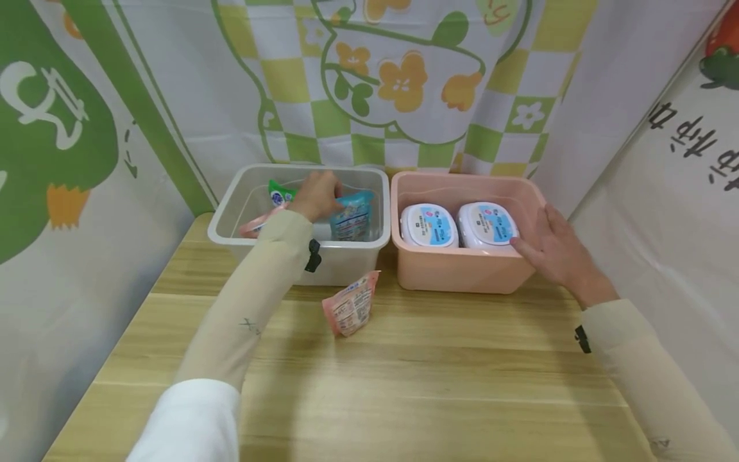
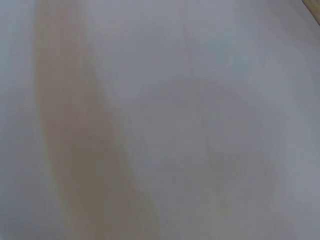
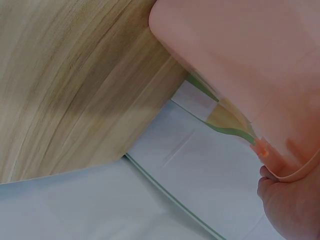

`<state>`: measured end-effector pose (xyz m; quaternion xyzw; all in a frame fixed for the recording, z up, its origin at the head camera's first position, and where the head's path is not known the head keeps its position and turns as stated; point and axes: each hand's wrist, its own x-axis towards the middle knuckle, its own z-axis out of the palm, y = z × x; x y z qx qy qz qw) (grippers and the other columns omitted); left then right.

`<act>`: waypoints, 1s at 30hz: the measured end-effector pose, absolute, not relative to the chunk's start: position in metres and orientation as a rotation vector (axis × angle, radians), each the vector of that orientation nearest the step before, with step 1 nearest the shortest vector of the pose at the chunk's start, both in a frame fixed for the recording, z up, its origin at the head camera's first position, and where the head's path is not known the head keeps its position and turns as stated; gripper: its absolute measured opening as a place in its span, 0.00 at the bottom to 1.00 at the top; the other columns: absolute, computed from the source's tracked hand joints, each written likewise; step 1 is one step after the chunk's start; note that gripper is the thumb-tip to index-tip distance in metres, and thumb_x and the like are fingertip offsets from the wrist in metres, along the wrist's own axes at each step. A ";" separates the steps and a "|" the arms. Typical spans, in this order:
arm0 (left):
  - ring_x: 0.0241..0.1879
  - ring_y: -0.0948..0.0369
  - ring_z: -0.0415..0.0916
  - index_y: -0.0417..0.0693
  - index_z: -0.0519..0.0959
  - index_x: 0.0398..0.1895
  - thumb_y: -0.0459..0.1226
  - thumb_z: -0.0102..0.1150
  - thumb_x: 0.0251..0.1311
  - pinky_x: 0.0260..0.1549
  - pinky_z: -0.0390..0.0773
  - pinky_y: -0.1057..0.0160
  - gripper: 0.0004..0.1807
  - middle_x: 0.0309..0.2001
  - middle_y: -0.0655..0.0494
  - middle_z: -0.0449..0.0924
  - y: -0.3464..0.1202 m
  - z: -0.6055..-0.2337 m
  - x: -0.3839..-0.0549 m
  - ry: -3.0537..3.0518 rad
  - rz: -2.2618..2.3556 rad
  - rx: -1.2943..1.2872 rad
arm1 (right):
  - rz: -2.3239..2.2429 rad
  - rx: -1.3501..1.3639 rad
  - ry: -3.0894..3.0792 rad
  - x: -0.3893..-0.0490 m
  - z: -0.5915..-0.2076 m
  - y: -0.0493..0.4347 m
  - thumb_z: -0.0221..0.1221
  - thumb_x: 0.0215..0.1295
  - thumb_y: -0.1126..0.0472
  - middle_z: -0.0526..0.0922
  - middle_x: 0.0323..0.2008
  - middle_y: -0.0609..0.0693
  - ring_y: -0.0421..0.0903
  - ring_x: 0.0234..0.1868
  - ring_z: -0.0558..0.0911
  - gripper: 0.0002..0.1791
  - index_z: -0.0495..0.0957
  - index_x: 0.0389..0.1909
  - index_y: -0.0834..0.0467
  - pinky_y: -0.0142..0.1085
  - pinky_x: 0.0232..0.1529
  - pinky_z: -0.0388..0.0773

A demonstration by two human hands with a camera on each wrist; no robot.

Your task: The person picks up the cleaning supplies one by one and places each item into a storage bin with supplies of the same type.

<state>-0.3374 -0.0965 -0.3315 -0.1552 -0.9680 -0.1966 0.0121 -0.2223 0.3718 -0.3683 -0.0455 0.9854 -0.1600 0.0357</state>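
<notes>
My left hand (image 1: 317, 194) reaches down into the grey bin (image 1: 219, 228), with its thumb and fingers at the top corner of a blue packet (image 1: 355, 218). The lower fingers are hidden behind the hand. Inside, left of the hand, lie a green packet (image 1: 279, 192) and a pink packet (image 1: 254, 226). With my right hand (image 1: 557, 250) I hold the right side of the pink bin (image 1: 462, 273), the thumb over its front rim. Two white tubs with blue lids, a left tub (image 1: 430, 226) and a right tub (image 1: 487, 224), sit in this bin.
Another pink packet (image 1: 351, 305) stands tilted on the wooden table (image 1: 439, 385), in front of the two bins. Printed cloth (image 1: 398, 83) hangs close behind the bins and along both sides. Only blurred pale surface shows in the left wrist view.
</notes>
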 end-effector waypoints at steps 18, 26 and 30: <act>0.44 0.46 0.81 0.35 0.86 0.37 0.28 0.65 0.62 0.49 0.83 0.49 0.04 0.43 0.38 0.87 -0.113 -0.303 -0.322 -2.987 -0.668 -0.560 | -0.465 -0.139 3.019 -0.218 -0.363 0.366 0.38 0.77 0.26 0.20 0.83 0.69 0.74 0.84 0.33 0.60 0.20 0.81 0.66 0.75 0.78 0.40; 0.48 0.45 0.84 0.36 0.86 0.42 0.30 0.66 0.63 0.54 0.84 0.48 0.07 0.46 0.38 0.89 -0.122 -0.294 -0.311 -2.997 -0.700 -0.569 | -0.453 -0.167 3.036 -0.219 -0.365 0.367 0.39 0.78 0.27 0.22 0.83 0.71 0.75 0.83 0.36 0.59 0.22 0.81 0.67 0.74 0.78 0.41; 0.49 0.44 0.85 0.35 0.87 0.43 0.30 0.66 0.64 0.54 0.85 0.48 0.08 0.46 0.38 0.89 -0.124 -0.288 -0.304 -2.989 -0.716 -0.585 | -0.456 -0.167 3.039 -0.220 -0.366 0.369 0.39 0.78 0.27 0.22 0.83 0.70 0.75 0.83 0.35 0.59 0.22 0.81 0.67 0.74 0.78 0.41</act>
